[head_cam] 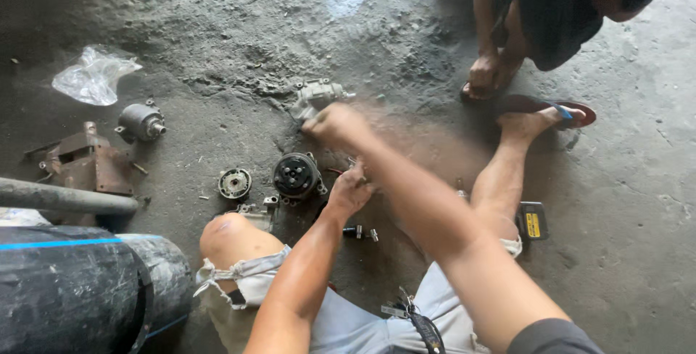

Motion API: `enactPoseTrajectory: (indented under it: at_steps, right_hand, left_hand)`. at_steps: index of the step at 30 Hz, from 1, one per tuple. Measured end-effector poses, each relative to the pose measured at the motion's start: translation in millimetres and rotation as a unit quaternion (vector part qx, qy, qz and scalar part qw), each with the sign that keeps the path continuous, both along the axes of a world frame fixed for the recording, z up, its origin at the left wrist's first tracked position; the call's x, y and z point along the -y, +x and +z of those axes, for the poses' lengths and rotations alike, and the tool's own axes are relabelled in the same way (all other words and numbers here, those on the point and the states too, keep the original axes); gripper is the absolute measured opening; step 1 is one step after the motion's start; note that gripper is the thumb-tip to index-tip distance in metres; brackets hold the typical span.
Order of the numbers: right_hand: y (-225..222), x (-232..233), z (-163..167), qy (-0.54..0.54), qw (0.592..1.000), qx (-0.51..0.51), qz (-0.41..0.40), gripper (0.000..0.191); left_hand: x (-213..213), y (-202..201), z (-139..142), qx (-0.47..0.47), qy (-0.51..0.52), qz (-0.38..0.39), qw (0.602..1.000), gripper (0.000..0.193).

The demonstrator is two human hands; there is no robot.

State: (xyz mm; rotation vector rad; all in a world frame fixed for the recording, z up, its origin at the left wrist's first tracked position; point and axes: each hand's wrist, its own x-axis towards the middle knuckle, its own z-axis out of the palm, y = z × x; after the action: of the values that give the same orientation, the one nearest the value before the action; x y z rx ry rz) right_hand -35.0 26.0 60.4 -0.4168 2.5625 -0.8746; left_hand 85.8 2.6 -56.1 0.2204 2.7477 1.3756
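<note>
I sit on a dirty concrete floor with my legs apart. My left hand [350, 190] is curled beside a round black compressor body [296, 175] and seems to pinch a small metal piece. My right hand [333, 123] reaches further out, blurred by motion, with its fingers bent at the lower edge of a grey cast metal housing [317, 96]. Whether it grips anything I cannot tell. A round clutch disc [235, 184] lies left of the compressor body, and a small bolt-like tool [360, 233] lies under my left forearm.
Another person squats at the top right, with a hand [483, 73] hanging near a red sandal [573, 113]. On the left lie a clear plastic bag [94, 75], a small cylindrical part [141, 122], a rusty bracket [87, 162], a pipe [65, 198] and a black drum [80, 281]. A black-and-yellow device [533, 221] lies by my right leg.
</note>
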Motion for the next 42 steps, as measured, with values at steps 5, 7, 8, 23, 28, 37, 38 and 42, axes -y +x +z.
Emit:
enactPoseTrajectory:
  at_steps: [5,7,8,23,28,37,38,42]
  right_hand:
    - [-41,-121,5,-0.234,0.922,0.15,-0.27,0.048]
    - [-4,-157,20,-0.398,0.841,0.159,-0.331,0.055]
    - [28,-170,30,-0.304,0.907,0.007,-0.292,0.062]
    - [33,31,58,0.161,0.972,-0.074,0.155,0.025]
    - [-91,-34,55,-0.089,0.965,0.052,-0.242,0.051]
    - [124,-181,-18,-0.604,0.708,0.078,-0.357,0.049]
    - [156,-173,-24,-0.527,0.792,-0.069,-0.3,0.041]
    - [187,-115,-1,-0.232,0.884,-0.405,-0.027,0.02]
  left_hand:
    - [-10,-3,6,0.061,-0.003,-0.007,0.998,0.113]
    - [-2,-11,19,0.047,-0.017,-0.012,0.999,0.114]
    - [1,-13,31,0.049,-0.032,-0.013,0.998,0.113]
    - [26,-47,23,-0.221,-0.117,0.0,0.968,0.095]
    - [26,-53,44,0.016,0.069,-0.025,0.997,0.098]
    - [6,-53,53,0.057,-0.069,-0.02,0.996,0.112]
    - [2,-48,46,0.063,-0.064,-0.019,0.996,0.113]
    - [-4,-35,26,0.063,-0.052,0.004,0.997,0.104]
